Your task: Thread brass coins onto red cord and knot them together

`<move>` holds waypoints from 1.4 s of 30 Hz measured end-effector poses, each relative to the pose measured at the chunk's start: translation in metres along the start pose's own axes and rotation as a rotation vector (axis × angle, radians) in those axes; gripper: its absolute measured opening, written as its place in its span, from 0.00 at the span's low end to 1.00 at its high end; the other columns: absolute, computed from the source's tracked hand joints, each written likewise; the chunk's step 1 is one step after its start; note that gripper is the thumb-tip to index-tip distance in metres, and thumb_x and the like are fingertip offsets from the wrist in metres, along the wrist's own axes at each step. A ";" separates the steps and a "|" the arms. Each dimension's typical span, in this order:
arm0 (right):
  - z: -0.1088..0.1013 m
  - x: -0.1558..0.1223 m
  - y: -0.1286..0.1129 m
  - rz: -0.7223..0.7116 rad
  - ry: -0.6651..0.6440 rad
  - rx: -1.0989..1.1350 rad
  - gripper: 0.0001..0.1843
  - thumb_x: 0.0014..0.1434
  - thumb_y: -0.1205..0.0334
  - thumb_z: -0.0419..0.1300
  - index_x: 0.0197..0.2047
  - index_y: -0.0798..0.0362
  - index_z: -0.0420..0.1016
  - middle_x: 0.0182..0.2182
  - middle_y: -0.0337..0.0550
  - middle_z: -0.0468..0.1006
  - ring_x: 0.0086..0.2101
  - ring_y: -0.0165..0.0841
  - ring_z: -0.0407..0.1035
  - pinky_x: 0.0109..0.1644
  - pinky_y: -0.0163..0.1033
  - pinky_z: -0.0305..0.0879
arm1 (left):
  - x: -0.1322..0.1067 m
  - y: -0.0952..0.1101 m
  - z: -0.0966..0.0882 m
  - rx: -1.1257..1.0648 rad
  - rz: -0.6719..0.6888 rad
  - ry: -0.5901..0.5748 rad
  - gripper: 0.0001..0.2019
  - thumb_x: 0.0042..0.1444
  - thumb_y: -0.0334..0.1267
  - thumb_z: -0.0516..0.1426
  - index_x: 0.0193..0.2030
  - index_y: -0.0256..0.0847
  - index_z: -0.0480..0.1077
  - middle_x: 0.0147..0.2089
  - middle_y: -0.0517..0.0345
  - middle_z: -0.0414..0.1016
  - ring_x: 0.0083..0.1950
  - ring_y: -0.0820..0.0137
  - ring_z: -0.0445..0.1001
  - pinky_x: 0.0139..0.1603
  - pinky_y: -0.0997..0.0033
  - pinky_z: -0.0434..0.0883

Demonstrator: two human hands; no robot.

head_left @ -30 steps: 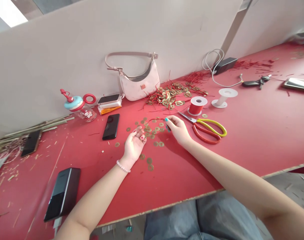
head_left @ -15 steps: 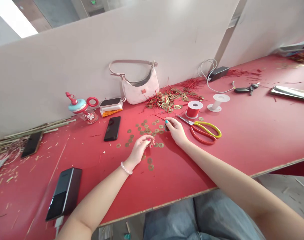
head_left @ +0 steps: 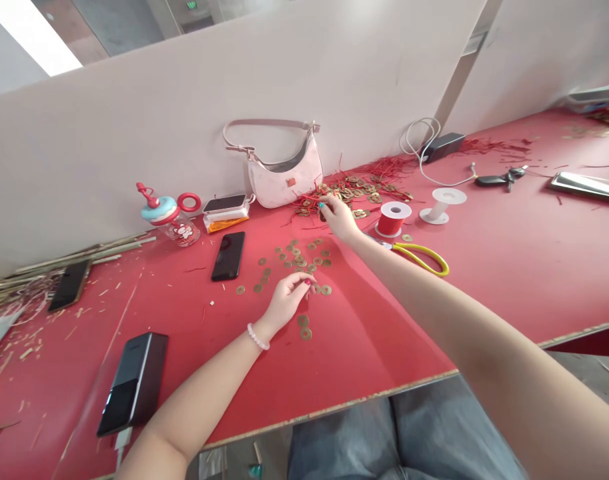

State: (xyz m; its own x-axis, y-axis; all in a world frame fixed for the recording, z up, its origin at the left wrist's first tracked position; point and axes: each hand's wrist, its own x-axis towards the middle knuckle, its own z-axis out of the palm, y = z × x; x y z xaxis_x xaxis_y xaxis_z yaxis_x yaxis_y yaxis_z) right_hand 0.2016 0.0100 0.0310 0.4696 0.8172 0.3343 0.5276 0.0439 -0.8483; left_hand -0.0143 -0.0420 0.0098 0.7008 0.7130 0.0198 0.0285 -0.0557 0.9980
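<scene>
Several loose brass coins [head_left: 294, 257] lie scattered on the red table [head_left: 484, 267]. My left hand [head_left: 287, 300] rests among them, fingertips pinched down on a coin near its thumb. My right hand [head_left: 337, 215] is stretched farther back, fingers closed at the edge of a pile of coins tied with red cord [head_left: 351, 190]; what they hold is too small to make out. A red cord spool [head_left: 393, 217] and yellow-and-red scissors [head_left: 417, 253] lie just right of that hand.
A pink handbag [head_left: 284, 170] leans on the back wall. Beside it sit a toy-topped bottle [head_left: 167, 217], a black phone [head_left: 228, 255], a stacked phone [head_left: 225, 208], an empty white spool [head_left: 441, 202], a charger with cable [head_left: 437, 143], keys [head_left: 499, 179] and a power bank [head_left: 133, 381].
My right hand has moved from the loose coins back to the corded pile. My left hand turned palm down and pinched onto a coin. The camera tilted slightly.
</scene>
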 end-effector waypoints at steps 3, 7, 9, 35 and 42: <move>-0.004 0.006 0.003 -0.051 0.077 -0.336 0.22 0.54 0.65 0.49 0.53 0.57 0.63 0.49 0.55 0.67 0.49 0.44 0.60 0.53 0.52 0.57 | 0.003 -0.002 -0.001 -0.122 -0.020 0.097 0.07 0.55 0.35 0.51 0.34 0.37 0.70 0.27 0.59 0.68 0.30 0.75 0.66 0.32 0.77 0.63; -0.010 -0.046 0.009 -0.261 -0.161 -0.473 0.29 0.55 0.59 0.51 0.60 0.55 0.56 0.57 0.55 0.59 0.57 0.45 0.52 0.59 0.54 0.51 | 0.009 -0.005 -0.003 -0.389 -0.068 0.194 0.06 0.52 0.34 0.54 0.32 0.36 0.71 0.27 0.59 0.67 0.28 0.78 0.64 0.29 0.79 0.62; -0.013 -0.084 0.008 -0.382 -0.355 -0.491 0.30 0.58 0.54 0.49 0.62 0.54 0.53 0.60 0.53 0.55 0.60 0.44 0.48 0.61 0.52 0.50 | 0.012 -0.005 -0.006 -0.582 -0.094 0.241 0.05 0.51 0.33 0.54 0.31 0.34 0.70 0.26 0.59 0.66 0.25 0.79 0.63 0.26 0.80 0.60; -0.030 -0.112 0.008 -0.340 -0.222 -0.662 0.26 0.57 0.55 0.49 0.58 0.54 0.60 0.62 0.56 0.51 0.62 0.51 0.42 0.60 0.61 0.45 | 0.018 0.002 -0.015 -1.065 -0.249 0.325 0.03 0.51 0.29 0.51 0.28 0.35 0.63 0.21 0.67 0.54 0.19 0.83 0.55 0.22 0.81 0.58; -0.077 -0.083 0.038 -0.067 0.341 -0.589 0.31 0.50 0.60 0.54 0.58 0.52 0.54 0.60 0.57 0.48 0.59 0.53 0.41 0.57 0.65 0.44 | 0.018 0.000 -0.015 -1.064 -0.264 0.328 0.03 0.51 0.29 0.52 0.28 0.36 0.64 0.21 0.66 0.56 0.20 0.82 0.56 0.23 0.80 0.59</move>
State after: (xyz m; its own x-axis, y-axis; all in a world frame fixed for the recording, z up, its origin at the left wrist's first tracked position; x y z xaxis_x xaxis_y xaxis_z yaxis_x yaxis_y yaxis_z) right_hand 0.2370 -0.1001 0.0030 0.5683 0.5928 0.5706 0.8151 -0.3109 -0.4889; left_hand -0.0125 -0.0184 0.0113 0.5387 0.7712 -0.3394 -0.5801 0.6316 0.5144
